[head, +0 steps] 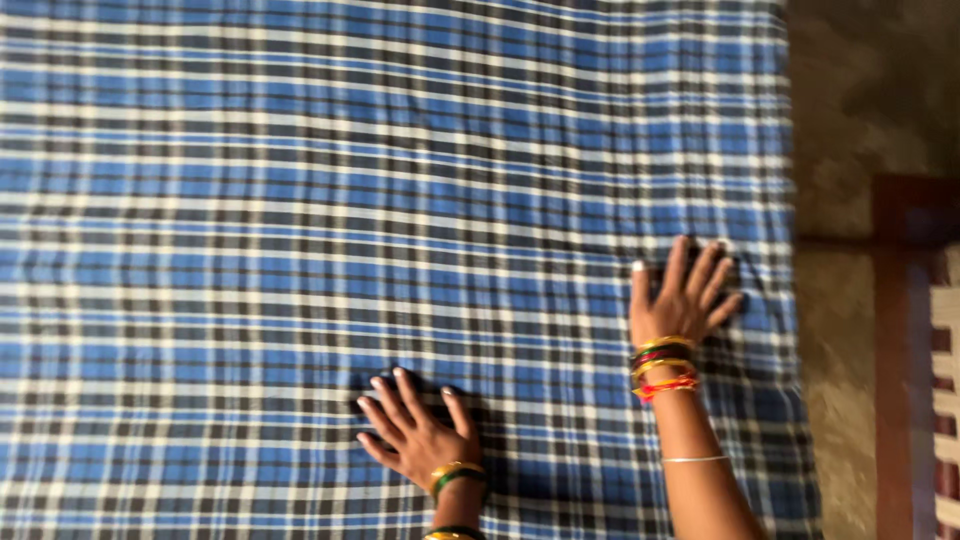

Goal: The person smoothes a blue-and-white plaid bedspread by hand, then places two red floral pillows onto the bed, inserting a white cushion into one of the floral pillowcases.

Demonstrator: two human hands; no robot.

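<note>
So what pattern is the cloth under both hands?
The cloth is a blue, white and black plaid check, seen best in the head view.

floor: dim grey-brown floor (860,90), at three o'clock
furniture: dark red wooden frame (895,350), far right edge
light: low, shadowed
</note>
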